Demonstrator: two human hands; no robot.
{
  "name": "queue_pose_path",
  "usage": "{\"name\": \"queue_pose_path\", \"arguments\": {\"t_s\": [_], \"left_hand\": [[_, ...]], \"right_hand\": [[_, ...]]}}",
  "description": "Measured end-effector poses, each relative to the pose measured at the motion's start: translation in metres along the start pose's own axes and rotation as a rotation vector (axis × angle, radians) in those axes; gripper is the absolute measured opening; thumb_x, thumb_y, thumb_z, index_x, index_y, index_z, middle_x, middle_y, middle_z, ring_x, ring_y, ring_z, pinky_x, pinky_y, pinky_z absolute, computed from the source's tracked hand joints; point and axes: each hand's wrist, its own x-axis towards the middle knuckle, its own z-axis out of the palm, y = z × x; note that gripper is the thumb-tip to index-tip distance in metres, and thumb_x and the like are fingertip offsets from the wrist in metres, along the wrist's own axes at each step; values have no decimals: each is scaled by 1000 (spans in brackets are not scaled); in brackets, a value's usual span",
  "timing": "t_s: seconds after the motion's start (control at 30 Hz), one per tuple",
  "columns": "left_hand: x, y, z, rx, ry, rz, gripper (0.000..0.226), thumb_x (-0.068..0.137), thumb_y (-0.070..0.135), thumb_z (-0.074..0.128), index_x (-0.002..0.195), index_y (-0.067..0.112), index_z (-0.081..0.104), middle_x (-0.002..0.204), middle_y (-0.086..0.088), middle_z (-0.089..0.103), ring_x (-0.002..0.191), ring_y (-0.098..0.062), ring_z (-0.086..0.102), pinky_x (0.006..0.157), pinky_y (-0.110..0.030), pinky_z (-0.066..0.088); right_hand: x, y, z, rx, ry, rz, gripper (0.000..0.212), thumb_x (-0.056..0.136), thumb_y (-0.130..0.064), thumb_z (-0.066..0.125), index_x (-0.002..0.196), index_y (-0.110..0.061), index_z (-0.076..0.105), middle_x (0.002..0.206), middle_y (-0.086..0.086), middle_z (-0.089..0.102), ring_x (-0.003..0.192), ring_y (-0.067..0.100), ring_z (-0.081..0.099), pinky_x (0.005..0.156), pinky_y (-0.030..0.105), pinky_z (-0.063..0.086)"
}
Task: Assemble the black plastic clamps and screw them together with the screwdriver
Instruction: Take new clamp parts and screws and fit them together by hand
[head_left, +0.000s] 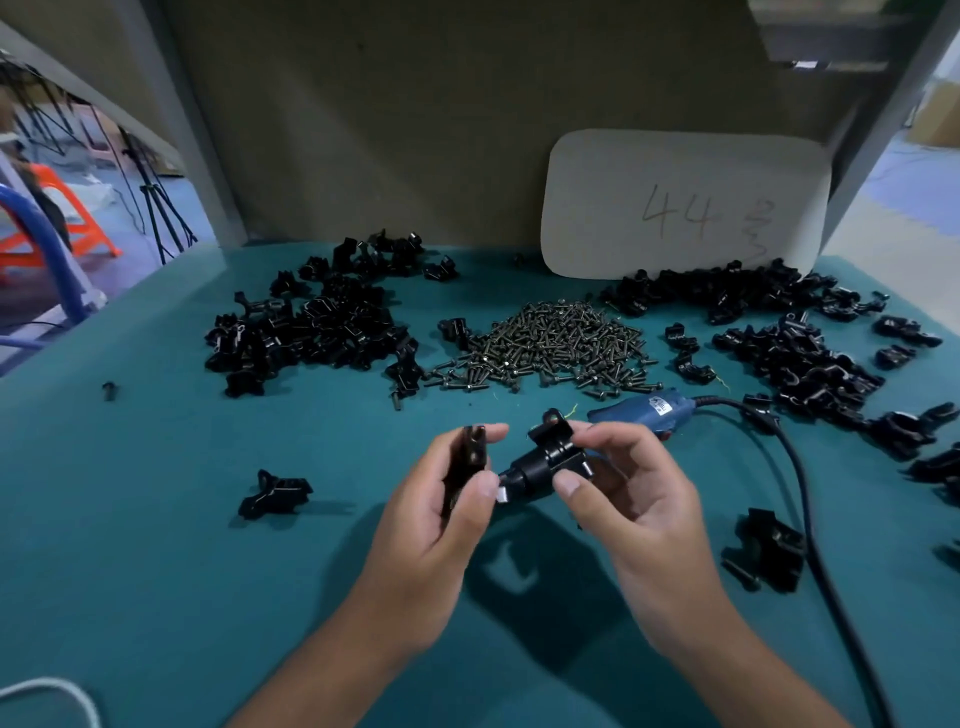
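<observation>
- A flat black clamp half is pinched upright between the thumb and fingers of the left hand, just left of the screwdriver's black nose.
- A second clamp piece, with a round eyelet at its top, is held in the curled fingers and thumb of the right hand; it sits over the nose of the blue electric screwdriver, whose body runs up and to the right behind that hand. Whether the tool itself is gripped too cannot be told.
- The two clamp parts are near each other but not yet touching, so the step in hand is judged to be the mating of the halves.
- The holes in the flat half should be turned to face the second piece before the two are brought together; a skewed joint would probably bind a screw.
- Both pinches are best kept at the edges, so the mating faces and screw holes stay uncovered.
- No screw is seen in either hand; one would have to be taken from the screw pile, just beyond the screwdriver.
- The screwdriver's black cord trails off to its right and toward the near edge, and is best left slack.
- Unassembled clamp parts lie in heaps, one beyond and left of the screwdriver, another to its right.
</observation>
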Motion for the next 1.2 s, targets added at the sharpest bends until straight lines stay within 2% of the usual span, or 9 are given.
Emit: {"name": "queue_pose_path", "arguments": {"t_s": [0.13, 0.2, 0.37, 0.57, 0.7, 0.83, 0.97, 1.07, 1.2], "left_hand": [[-1, -1, 2, 12, 37, 4, 63, 83, 74, 59, 140, 51, 43, 76, 11, 59, 62, -4, 51, 60, -12, 37], [0, -1, 2, 10, 69, 43, 57, 84, 72, 60, 135, 49, 48, 71, 14, 55, 60, -1, 48, 58, -12, 35], [4, 3, 0, -17, 160, 50, 40, 84, 69, 63, 114, 43, 66, 84, 18, 64, 74, 2, 57, 70, -10, 44], [4, 3, 1, -162, 114, -28, 51, 79, 40, 76, 128, 39, 63, 92, 16, 65, 84, -5, 61, 79, -16, 48], [3, 1, 3, -175, 41, -17, 67, 78, 28, 81, 139, 38, 55, 119, 10, 70, 108, -11, 68, 95, -26, 53], [3, -1, 1, 115, 117, 42, 46, 83, 52, 72, 127, 44, 62, 108, 12, 73, 101, -13, 69, 89, -30, 55], [3, -1, 0, 356, 242, 174, 51, 92, 70, 49, 95, 24, 69, 87, 8, 51, 82, -12, 54, 71, -22, 44], [4, -1, -1, 354, 246, 164, 48, 98, 65, 39, 97, 24, 63, 92, 12, 55, 89, -11, 58, 73, -16, 43], [5, -4, -2, 222, 225, 19, 56, 91, 77, 39, 99, 26, 60, 79, 2, 64, 72, -16, 61, 66, -35, 48]], "right_hand": [[-2, 6, 3, 37, -5, 24, 21, 81, -19, 76, 96, -32, 68, 112, -6, 67, 81, 19, 62, 72, 31, 53], [-2, 8, 3, 51, -12, 29, 21, 81, -19, 77, 94, -32, 67, 113, -7, 65, 81, 19, 63, 72, 30, 52], [-3, 8, 3, 108, 0, 44, 36, 82, -7, 76, 106, -31, 62, 113, -2, 66, 84, 23, 65, 66, 24, 54], [-2, 9, 2, 73, -56, 41, 45, 88, -3, 73, 119, -36, 67, 112, -1, 69, 88, 19, 65, 66, 26, 54], [-1, 10, 2, 112, -30, 54, 35, 87, -13, 66, 116, -32, 69, 109, -1, 69, 75, 21, 61, 64, 29, 53], [-2, 9, 2, 189, -51, 107, 24, 91, -29, 61, 113, -26, 68, 118, 6, 70, 78, 22, 66, 62, 29, 54], [-3, 6, 4, 222, -93, 83, 20, 88, -36, 61, 107, -29, 65, 120, 12, 72, 79, 23, 68, 64, 29, 55], [-4, 6, 4, 207, -92, 61, 17, 89, -36, 60, 105, -33, 63, 120, 12, 73, 88, 24, 69, 66, 30, 55], [-1, 4, 4, 218, -68, 51, 19, 89, -37, 59, 107, -33, 65, 120, 14, 71, 95, 26, 68, 67, 34, 55]]}}
